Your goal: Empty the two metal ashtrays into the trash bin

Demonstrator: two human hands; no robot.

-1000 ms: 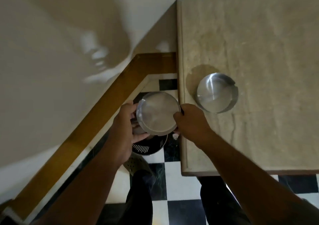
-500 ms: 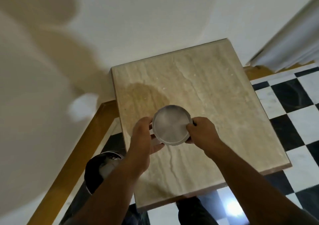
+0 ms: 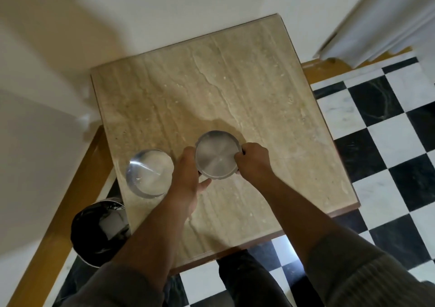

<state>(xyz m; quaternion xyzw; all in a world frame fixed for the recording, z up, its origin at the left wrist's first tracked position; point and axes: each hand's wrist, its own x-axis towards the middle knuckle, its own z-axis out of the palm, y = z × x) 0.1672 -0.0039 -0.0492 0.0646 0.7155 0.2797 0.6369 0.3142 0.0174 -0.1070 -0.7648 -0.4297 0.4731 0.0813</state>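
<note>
A round metal ashtray [image 3: 216, 157] is held between both hands over the beige stone table [image 3: 247, 90]. My left hand [image 3: 188, 177] grips its left rim and my right hand [image 3: 253, 163] pinches its right rim. I cannot tell whether it rests on the table or hovers just above. The second metal ashtray [image 3: 149, 173] stands on the table near the left edge, to the left of my left hand. The black-lined trash bin [image 3: 98, 231] stands on the floor below the table's front left corner, partly hidden by the tabletop and my left arm.
A white wall runs behind and to the left, with a yellow-brown skirting board [image 3: 58, 212] along the floor. The floor [image 3: 388, 141] is black and white checkered tile. A white curtain or door edge [image 3: 388, 19] hangs at the top right. My dark trouser legs show under the table's front edge.
The ashtray held in both hands has gone from above the trash bin to over the middle of the table. The view has swung, so the whole table and bin now show.
</note>
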